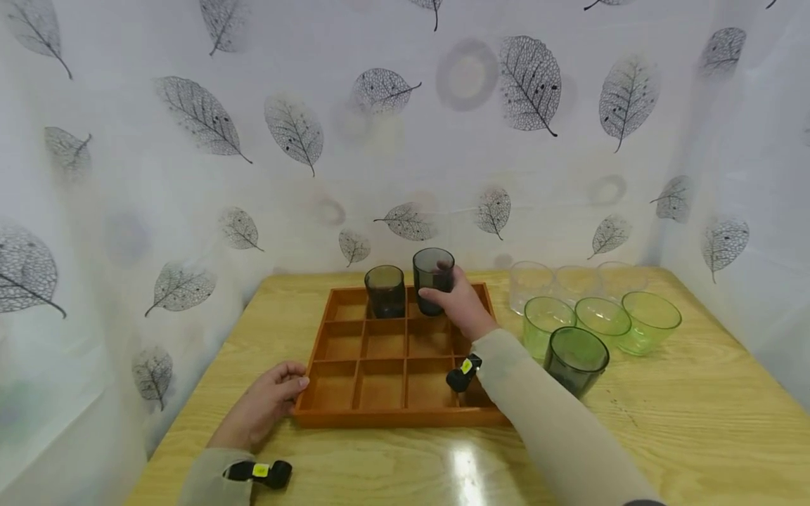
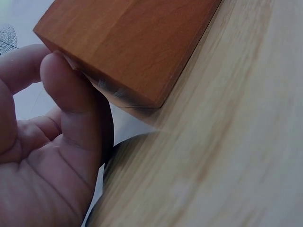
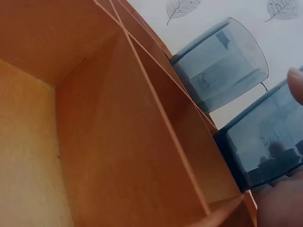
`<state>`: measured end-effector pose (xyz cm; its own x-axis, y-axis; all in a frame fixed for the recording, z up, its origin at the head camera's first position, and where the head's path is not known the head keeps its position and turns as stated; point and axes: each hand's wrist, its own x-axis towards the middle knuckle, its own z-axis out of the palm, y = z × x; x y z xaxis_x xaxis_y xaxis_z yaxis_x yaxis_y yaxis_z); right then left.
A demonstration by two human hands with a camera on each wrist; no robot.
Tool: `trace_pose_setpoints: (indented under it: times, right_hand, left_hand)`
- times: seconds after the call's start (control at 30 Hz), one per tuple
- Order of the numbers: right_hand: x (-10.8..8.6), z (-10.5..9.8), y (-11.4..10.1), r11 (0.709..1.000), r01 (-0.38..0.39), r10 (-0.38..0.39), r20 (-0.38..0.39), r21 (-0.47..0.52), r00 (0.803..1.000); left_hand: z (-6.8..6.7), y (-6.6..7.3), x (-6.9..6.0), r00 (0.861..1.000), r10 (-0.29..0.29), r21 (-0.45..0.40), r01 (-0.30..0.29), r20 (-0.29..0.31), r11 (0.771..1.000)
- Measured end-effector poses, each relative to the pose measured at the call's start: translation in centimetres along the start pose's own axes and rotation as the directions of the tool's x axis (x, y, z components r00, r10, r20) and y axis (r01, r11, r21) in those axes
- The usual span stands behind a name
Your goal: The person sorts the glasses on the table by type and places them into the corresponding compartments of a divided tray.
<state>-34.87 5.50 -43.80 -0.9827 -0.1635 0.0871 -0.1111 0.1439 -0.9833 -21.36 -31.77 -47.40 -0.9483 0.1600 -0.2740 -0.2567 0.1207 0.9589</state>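
Note:
The right hand (image 1: 460, 299) grips a dark grey glass (image 1: 433, 277) over the back row of the wooden divided tray (image 1: 392, 419). Fingers and thumb are round the glass, also in the right wrist view, where the glass (image 3: 265, 137) meets the tray's dividers. Beside it, to the left, another dark glass (image 1: 384, 294) stands upright in the back row. The left hand (image 1: 266, 400) touches the tray's left side near the front corner. Seen from the left wrist, its fingertips (image 2: 53, 61) rest at the tray's corner (image 2: 128, 52).
On the table (image 1: 664, 422) right of the tray stand several clear glasses (image 1: 530, 281), green glasses (image 1: 652, 323) and a dark green glass (image 1: 576, 362), which is partly behind the right forearm. A curtain with a leaf print (image 1: 405, 169) hangs behind the table and along the left.

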Motion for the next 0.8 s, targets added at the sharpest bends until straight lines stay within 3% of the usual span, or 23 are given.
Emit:
trace_pose_setpoints:
  times: [0.2, 0.37, 0.8]
  right_hand:
    - [-0.01, 0.08, 0.38, 0.994, -0.029, 0.029, -0.002, -0.101, 1.000]
    - [-0.10, 0.37, 0.31, 0.982, 0.006, -0.008, -0.008, -0.187, 1.000]
    - [0.08, 0.27, 0.76, 0.968, 0.021, -0.023, -0.006, -0.248, 1.000]
  left_hand:
    - [-0.14, 0.14, 0.02, 1.000, 0.008, 0.013, -0.008, 0.012, 1.000]
    - [-0.28, 0.04, 0.08, 1.000, 0.011, 0.016, -0.011, 0.018, 1.000]
    - [-0.09, 0.13, -0.04, 1.000, 0.004, 0.021, -0.004, 0.020, 1.000]
